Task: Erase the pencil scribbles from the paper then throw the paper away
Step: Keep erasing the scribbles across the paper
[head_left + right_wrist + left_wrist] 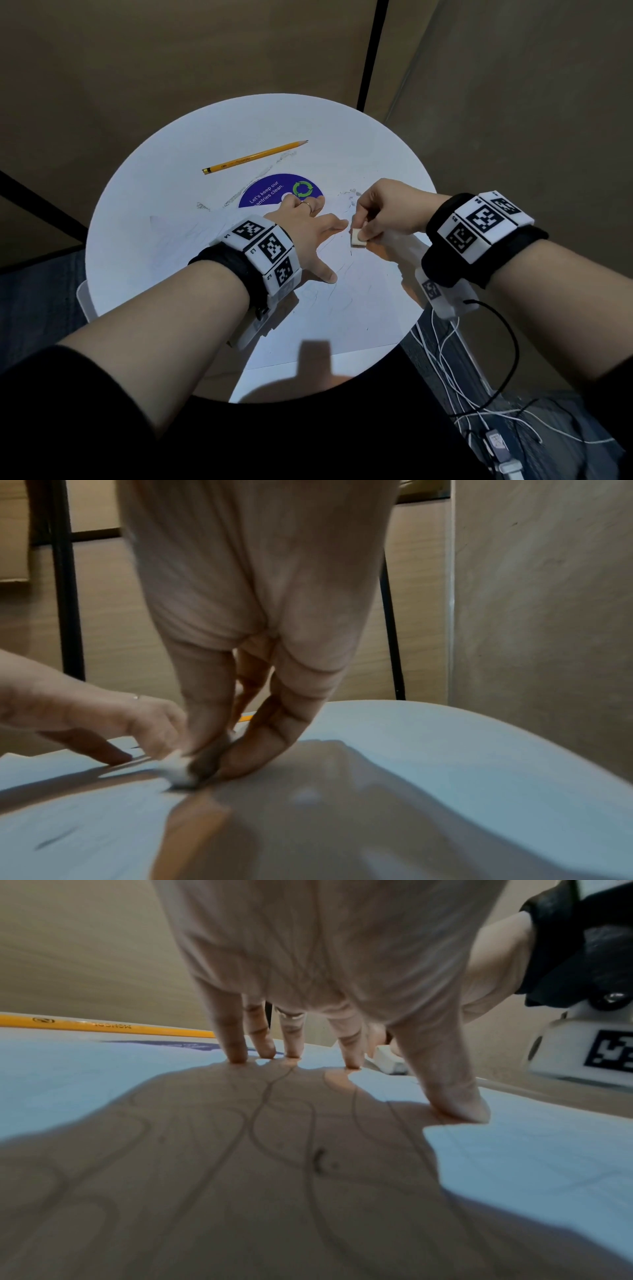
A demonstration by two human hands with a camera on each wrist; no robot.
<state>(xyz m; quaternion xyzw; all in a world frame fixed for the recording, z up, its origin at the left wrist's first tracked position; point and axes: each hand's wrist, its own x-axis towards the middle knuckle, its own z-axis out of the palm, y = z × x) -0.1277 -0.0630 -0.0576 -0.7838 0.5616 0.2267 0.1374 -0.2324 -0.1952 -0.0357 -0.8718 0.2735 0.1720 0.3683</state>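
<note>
Head view: the paper (342, 301) lies flat on the round white counter (137, 212), faint pencil scribbles (339, 284) crossing it. The left hand (308, 236) spreads straight fingers on the sheet, seemingly to pin it against rubbing. The right hand (383, 216) pinches a small white eraser (358, 237) against the paper just beside the left forefinger. A yellow pencil (255, 157) lies well apart, beyond a blue sticker (274, 192).

Left wrist view: the fingertips (236, 1058) and thumb press down, lines running under the palm.

Right wrist view: thumb and fingers clamp the eraser (178, 772), blurred, low on the sheet for pressure.
</note>
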